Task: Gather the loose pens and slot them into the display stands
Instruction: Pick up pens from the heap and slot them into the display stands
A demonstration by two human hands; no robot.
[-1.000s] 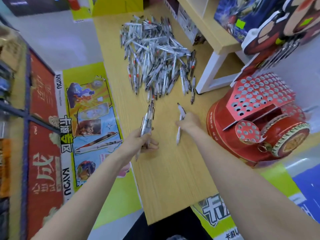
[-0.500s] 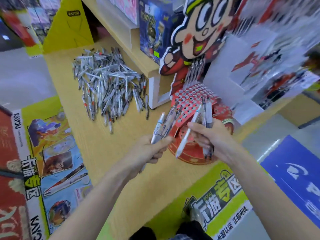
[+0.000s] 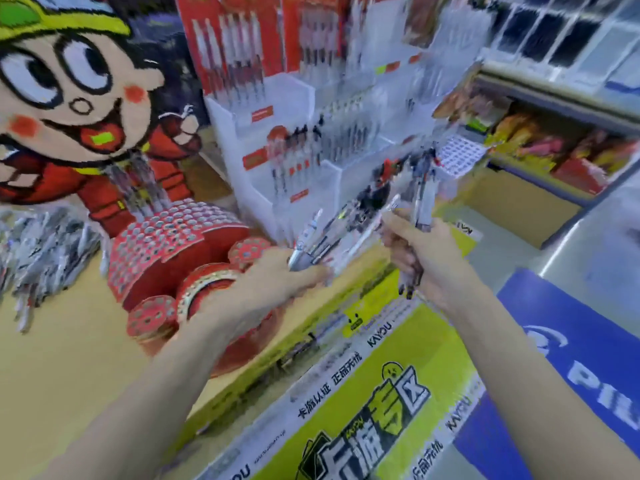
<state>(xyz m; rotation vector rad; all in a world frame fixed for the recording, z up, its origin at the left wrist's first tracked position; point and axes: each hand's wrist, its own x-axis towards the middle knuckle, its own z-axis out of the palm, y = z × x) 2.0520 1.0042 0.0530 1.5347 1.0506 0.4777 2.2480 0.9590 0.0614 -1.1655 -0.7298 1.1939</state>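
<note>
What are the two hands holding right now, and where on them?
Left hand grips a bundle of pens by the lower ends; right hand grips a few pens around mid-barrel.

Whole shot is smeared with motion blur. The pens in the left hand (image 3: 277,282) and right hand (image 3: 426,258) can't really be counted, the loose pile (image 3: 38,244) runs off the left edge, and the white racks (image 3: 304,161) are mush.

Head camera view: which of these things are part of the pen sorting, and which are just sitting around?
Part of the job: left hand and right hand, each gripping pens; red holed stand; loose pen pile.
Just around: cartoon cutout; clear pen racks; blue sign.
</note>
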